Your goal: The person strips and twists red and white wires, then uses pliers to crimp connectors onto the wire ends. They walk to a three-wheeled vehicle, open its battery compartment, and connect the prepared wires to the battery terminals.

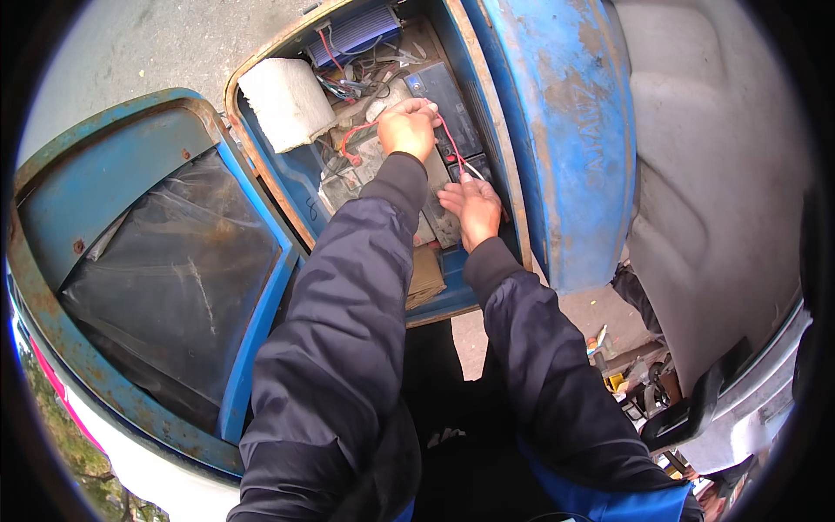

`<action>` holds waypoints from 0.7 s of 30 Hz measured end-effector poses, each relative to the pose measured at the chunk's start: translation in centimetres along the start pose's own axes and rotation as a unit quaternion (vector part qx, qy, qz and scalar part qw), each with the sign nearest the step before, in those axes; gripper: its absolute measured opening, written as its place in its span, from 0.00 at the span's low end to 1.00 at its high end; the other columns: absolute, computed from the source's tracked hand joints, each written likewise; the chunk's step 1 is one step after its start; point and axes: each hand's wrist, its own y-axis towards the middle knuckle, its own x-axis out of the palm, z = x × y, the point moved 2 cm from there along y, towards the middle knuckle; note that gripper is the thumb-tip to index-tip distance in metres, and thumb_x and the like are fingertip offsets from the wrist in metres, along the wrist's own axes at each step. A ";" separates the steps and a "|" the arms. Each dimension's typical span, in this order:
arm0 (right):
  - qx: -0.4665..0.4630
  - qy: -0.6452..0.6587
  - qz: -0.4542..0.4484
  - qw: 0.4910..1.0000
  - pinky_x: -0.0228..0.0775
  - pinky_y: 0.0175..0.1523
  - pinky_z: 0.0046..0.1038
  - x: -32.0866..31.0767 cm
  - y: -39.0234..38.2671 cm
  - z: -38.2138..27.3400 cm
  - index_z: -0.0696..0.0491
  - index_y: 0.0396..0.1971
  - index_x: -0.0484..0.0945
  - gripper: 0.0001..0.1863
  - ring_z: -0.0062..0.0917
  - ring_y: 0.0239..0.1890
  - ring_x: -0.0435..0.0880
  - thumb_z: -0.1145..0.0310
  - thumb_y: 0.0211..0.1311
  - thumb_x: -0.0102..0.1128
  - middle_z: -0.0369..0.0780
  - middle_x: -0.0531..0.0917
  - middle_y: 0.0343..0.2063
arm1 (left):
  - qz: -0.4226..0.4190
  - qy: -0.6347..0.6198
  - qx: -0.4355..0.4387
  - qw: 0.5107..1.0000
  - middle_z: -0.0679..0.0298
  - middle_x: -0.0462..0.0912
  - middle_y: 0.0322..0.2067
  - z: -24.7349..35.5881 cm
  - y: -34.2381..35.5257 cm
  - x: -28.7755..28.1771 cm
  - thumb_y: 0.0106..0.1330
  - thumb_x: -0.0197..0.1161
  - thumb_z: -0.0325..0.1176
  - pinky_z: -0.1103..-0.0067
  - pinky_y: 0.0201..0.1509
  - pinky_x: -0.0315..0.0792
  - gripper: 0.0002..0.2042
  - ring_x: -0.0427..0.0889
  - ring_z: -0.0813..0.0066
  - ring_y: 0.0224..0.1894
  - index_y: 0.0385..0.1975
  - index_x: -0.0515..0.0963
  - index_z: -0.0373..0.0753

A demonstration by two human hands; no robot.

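Both my hands reach into an open blue metal compartment [487, 104] with a rusty rim. My left hand [406, 129] is closed around a red wire [352, 135] that loops to the left and runs on to the right. My right hand [472, 207] lies lower right, fingers pinching the end of the red and white wires [461, 163] next to black batteries [445, 96]. A grey flat battery pack [439, 217] lies under my hands. Dark sleeves cover both forearms.
A white foam block [283, 100] sits at the compartment's upper left, and a blue ribbed box [355, 33] with tangled wires at the top. The opened blue lid [156, 261], lined with black plastic, lies to the left. A grey seat [722, 174] is on the right, tools on the ground below.
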 end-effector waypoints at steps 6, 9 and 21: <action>-0.016 -0.003 0.011 1.000 0.86 0.42 0.29 0.2 0.6 0.1 0.61 0.49 0.74 0.14 0.33 0.37 0.91 0.65 0.79 0.58 0.48 0.86 0.38 | -0.035 -0.037 -0.006 0.999 0.55 0.89 0.34 0.4 2.3 0.3 0.70 0.63 0.22 0.77 0.20 0.75 0.04 0.91 0.67 0.29 0.38 0.85 0.30; -0.019 0.021 0.022 0.999 0.86 0.40 0.29 0.3 0.6 0.3 0.62 0.51 0.72 0.13 0.33 0.36 0.91 0.67 0.79 0.58 0.48 0.86 0.38 | -0.060 -0.029 -0.024 0.997 0.55 0.89 0.34 0.6 2.9 -0.2 0.69 0.63 0.22 0.79 0.17 0.69 0.04 0.92 0.66 0.29 0.35 0.84 0.31; -0.003 0.025 -0.002 1.000 0.86 0.43 0.31 -0.4 0.5 -0.1 0.62 0.53 0.73 0.14 0.36 0.40 0.92 0.67 0.79 0.57 0.51 0.87 0.41 | -0.117 0.020 -0.023 0.993 0.54 0.90 0.35 0.1 4.6 -0.9 0.69 0.64 0.25 0.80 0.17 0.68 0.03 0.92 0.67 0.28 0.36 0.82 0.32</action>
